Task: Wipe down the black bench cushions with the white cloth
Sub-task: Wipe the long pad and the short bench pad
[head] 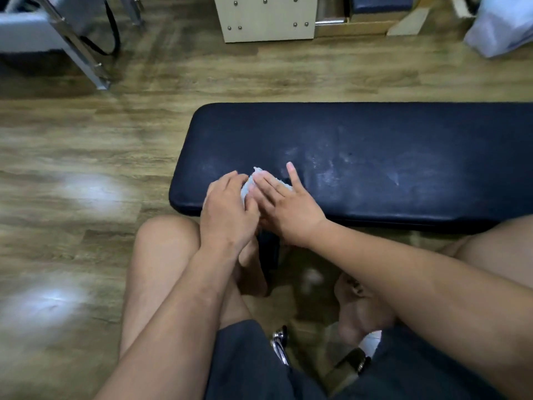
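Observation:
A long black bench cushion (375, 157) lies across the view in front of me, with pale smears near its middle. On its near left corner sits a small white cloth (250, 183), mostly covered by both hands. My left hand (227, 210) curls its fingers round the cloth's left side. My right hand (284, 207) lies flat on the cloth with straight fingers, the thumb stretched out onto the cushion.
My bare knees and feet are under the cushion's near edge, on a wood-pattern floor (72, 168). A beige wooden box (265, 18) stands beyond the bench, a metal frame (75, 44) at the far left, and a white bag (501, 27) at the far right.

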Action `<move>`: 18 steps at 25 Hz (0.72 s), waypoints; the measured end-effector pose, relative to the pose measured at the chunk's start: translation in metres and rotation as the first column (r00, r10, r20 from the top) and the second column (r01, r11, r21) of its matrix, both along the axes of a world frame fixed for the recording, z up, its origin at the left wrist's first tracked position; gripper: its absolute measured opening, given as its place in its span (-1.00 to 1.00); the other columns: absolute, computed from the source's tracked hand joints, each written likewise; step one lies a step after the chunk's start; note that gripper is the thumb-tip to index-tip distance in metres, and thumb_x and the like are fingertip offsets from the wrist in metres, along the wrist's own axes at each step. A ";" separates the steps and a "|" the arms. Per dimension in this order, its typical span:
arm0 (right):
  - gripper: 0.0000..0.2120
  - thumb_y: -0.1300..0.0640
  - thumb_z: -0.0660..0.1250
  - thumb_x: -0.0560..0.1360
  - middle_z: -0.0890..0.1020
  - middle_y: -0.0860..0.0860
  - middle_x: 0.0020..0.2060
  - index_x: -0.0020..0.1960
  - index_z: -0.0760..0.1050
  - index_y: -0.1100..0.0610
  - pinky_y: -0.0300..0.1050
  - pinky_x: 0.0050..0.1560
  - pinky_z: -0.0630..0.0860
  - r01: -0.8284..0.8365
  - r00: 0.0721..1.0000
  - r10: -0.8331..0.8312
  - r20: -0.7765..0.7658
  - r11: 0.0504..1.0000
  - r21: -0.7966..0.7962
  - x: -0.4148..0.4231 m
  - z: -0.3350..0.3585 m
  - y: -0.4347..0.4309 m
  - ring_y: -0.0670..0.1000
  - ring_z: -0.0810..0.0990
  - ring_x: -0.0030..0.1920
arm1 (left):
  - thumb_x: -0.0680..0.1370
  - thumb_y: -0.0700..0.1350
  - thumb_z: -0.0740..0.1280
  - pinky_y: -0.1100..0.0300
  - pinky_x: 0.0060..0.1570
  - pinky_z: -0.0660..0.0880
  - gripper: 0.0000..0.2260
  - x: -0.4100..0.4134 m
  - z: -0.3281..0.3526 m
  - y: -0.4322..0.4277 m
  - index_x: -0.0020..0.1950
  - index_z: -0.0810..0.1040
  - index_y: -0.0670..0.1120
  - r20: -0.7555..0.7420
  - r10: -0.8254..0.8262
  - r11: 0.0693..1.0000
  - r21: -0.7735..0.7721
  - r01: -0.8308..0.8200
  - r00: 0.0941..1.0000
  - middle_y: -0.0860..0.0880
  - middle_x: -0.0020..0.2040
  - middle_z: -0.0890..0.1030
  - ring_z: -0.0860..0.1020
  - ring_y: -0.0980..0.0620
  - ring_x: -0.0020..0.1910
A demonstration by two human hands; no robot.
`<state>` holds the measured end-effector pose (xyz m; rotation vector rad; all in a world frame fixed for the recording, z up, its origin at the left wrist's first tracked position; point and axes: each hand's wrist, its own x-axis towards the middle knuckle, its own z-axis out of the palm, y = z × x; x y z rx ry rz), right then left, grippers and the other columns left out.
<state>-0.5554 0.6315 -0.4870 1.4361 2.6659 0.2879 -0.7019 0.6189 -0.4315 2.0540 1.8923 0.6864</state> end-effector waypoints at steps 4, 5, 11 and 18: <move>-0.34 -0.18 0.11 0.54 0.24 0.15 0.51 0.51 0.20 0.18 0.47 0.39 0.04 0.047 0.999 -0.047 0.010 0.998 0.029 0.073 -0.001 -0.022 0.09 0.17 0.52 | 0.57 -0.05 0.28 -0.09 0.52 0.08 -0.40 0.028 -0.003 -0.009 0.58 0.15 -0.01 -0.224 -0.223 0.938 -0.313 0.147 0.949 -0.06 0.61 0.10 0.03 -0.11 0.59; -0.33 -0.18 0.09 0.52 0.25 0.14 0.50 0.51 0.21 0.18 0.48 0.38 0.05 0.064 0.998 -0.065 0.015 0.997 0.031 0.092 0.002 -0.030 0.09 0.19 0.51 | 0.58 0.00 0.27 -0.14 0.54 0.00 -0.35 0.037 -0.005 -0.011 0.61 0.04 0.05 -0.261 -0.300 0.909 -0.369 0.192 0.918 -0.02 0.63 -0.03 -0.09 -0.10 0.60; -0.39 -0.10 0.22 0.49 0.36 0.12 0.45 0.46 0.33 0.17 0.52 0.34 0.07 0.232 0.971 -0.234 0.051 0.972 0.038 0.206 0.013 -0.079 0.10 0.37 0.43 | 0.60 0.16 0.24 -0.27 0.51 -0.16 -0.26 0.084 -0.010 -0.015 0.60 -0.18 0.15 -0.349 -0.488 0.852 -0.387 0.351 0.800 0.04 0.62 -0.22 -0.29 -0.13 0.57; -0.32 0.02 0.49 0.41 0.40 0.11 0.42 0.44 0.34 0.19 0.35 0.33 0.26 0.521 0.853 -0.521 0.004 0.853 0.020 0.291 0.021 -0.122 0.12 0.40 0.41 | 0.57 0.26 0.21 -0.29 0.50 -0.17 -0.23 0.124 -0.010 -0.015 0.59 -0.22 0.14 -0.389 -0.545 0.835 -0.328 0.441 0.743 0.03 0.62 -0.24 -0.31 -0.15 0.57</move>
